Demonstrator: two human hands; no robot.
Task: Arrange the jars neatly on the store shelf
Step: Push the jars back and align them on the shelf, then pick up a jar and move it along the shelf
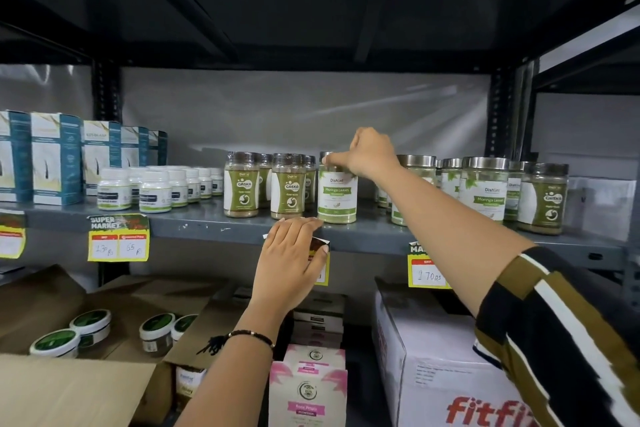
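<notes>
The right hand (369, 151) reaches up to the grey metal shelf (214, 224) and pinches the lid of a Moringa Leaves jar (337, 194) with its fingers (330, 160) closed on the top from above. That jar stands upright near the shelf's front edge, just right of two Gaska jars (241, 185) with brown lids, which have more of the same kind behind them. To the right of the forearm stands another group of Moringa Leaves jars (485, 192) with steel lids, and one more brown-lidded Gaska jar (543, 199) at the far right.

The left hand (292, 258) lies flat against the shelf's front edge below the held jar, fingers loose and extended, grasping nothing, covering part of a yellow price tag (320, 265). A dark bracelet (249, 336) circles that wrist.

Further left on the shelf sit small white bottles (156, 191) and teal-and-white cartons (57, 158). Below, an open cardboard box (69, 388) holds green-lidded tubs (91, 321), next to pink powder packets (308, 392) and a white fitfiz carton (450, 374).
</notes>
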